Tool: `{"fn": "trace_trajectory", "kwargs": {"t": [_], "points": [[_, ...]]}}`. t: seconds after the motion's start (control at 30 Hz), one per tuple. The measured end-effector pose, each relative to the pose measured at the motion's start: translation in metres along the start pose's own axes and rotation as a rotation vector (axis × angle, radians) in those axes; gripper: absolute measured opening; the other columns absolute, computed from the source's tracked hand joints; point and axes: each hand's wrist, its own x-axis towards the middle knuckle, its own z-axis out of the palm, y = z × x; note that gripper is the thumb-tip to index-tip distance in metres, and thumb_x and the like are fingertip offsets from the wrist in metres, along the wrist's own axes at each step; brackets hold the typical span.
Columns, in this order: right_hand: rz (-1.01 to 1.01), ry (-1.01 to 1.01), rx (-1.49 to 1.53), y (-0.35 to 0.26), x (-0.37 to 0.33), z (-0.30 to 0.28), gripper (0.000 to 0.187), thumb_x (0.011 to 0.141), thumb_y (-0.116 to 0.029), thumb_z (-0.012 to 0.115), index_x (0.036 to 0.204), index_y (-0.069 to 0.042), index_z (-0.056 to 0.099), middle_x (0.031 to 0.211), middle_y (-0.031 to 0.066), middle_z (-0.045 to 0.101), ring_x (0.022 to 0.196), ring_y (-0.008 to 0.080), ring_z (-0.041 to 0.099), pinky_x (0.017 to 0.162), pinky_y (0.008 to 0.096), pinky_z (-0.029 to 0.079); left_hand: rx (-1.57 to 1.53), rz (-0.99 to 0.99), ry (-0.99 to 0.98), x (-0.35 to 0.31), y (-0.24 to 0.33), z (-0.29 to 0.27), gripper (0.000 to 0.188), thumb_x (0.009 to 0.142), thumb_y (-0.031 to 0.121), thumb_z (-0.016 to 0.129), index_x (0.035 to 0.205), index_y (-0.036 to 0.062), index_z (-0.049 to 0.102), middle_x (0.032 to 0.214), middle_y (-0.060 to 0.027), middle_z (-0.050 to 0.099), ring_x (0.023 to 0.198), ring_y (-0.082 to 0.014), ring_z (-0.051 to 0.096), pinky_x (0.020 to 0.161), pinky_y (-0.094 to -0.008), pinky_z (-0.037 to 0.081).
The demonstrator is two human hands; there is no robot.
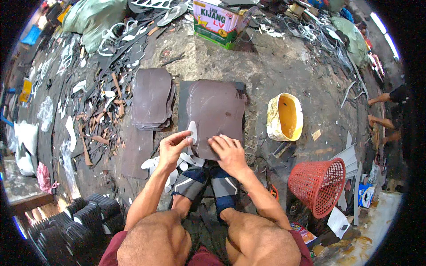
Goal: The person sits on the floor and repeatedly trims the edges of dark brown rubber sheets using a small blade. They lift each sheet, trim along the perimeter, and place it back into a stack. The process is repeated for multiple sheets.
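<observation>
In front of me a dark brown sheet (217,111) with curved edges and faint outlines on it lies over a black board (184,97). Between thumb and fingers my left hand (171,148) pinches a small white oval piece (192,132) at the sheet's left edge. My right hand (228,153) rests on the sheet's near right part, fingers spread and nothing in them. More white oval pieces (183,164) lie in a loose heap by my left forearm, near my feet. To the left sits a stack of similar brown sheets (151,99).
A yellow tub (290,116) stands to the right, a red plastic basket (317,186) lies tilted nearer me. Scraps (100,119) cover the floor at left. A printed square tin (217,24) stands ahead. Black sole-shaped pieces (77,228) are stacked at lower left. Another person's feet (380,120) show at far right.
</observation>
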Motion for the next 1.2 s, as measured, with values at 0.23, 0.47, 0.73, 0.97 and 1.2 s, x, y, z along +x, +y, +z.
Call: {"fn": "trace_trajectory", "kwargs": {"t": [0.23,0.47,0.73,0.97,1.2], "points": [[0.073,0.294,0.110,0.009,0.060,-0.119,0.050,0.081,0.000,0.071,0.130,-0.012,0.071,0.128,0.0095,0.072,0.116,0.0305,0.069,0.097,0.0418,0.055,0.799,0.482,-0.006,0.029,-0.022,0.037,0.025,0.083,0.019,0.085,0.107,0.0119,0.083,0.095,-0.0098,0.079,0.092,-0.0268,0.070,0.085,-0.0405,0.055],[0.065,-0.066,-0.154,0.010,0.024,0.004,0.048,0.085,-0.020,0.074,0.133,-0.013,0.067,0.131,0.0016,0.065,0.126,0.0247,0.059,0.094,0.0456,0.054,1.191,0.798,-0.075,0.024,-0.045,0.029,0.013,0.084,0.022,0.077,0.092,0.0117,0.077,0.102,-0.0065,0.060,0.102,-0.0292,0.055,0.091,-0.0447,0.039],[0.180,-0.014,0.103,0.017,0.049,-0.024,0.031,0.094,-0.019,0.067,0.124,-0.011,0.071,0.117,0.0047,0.069,0.110,0.0254,0.067,0.082,0.0444,0.058,1.119,0.763,-0.137,0.021,-0.037,0.020,0.030,0.086,0.024,0.078,0.115,0.0177,0.080,0.097,-0.0058,0.059,0.097,-0.0261,0.055,0.089,-0.0421,0.039],[0.089,-0.011,-0.151,-0.004,0.030,0.013,0.027,0.090,-0.019,0.071,0.116,-0.012,0.072,0.114,0.0036,0.066,0.107,0.0258,0.064,0.085,0.0417,0.054,1.166,0.887,-0.024,0.004,-0.056,0.019,0.022,0.084,0.030,0.082,0.103,0.0176,0.080,0.097,-0.0053,0.061,0.098,-0.0274,0.056,0.089,-0.0451,0.040],[0.055,-0.139,-0.013,0.006,0.033,-0.001,0.012,0.088,-0.021,0.074,0.094,-0.011,0.072,0.107,0.0041,0.069,0.104,0.0283,0.067,0.080,0.0454,0.054,1.228,0.808,0.015,-0.026,-0.053,0.028,0.026,0.087,0.030,0.080,0.110,0.0187,0.076,0.101,-0.0081,0.058,0.096,-0.0304,0.054,0.089,-0.0463,0.040]]}}
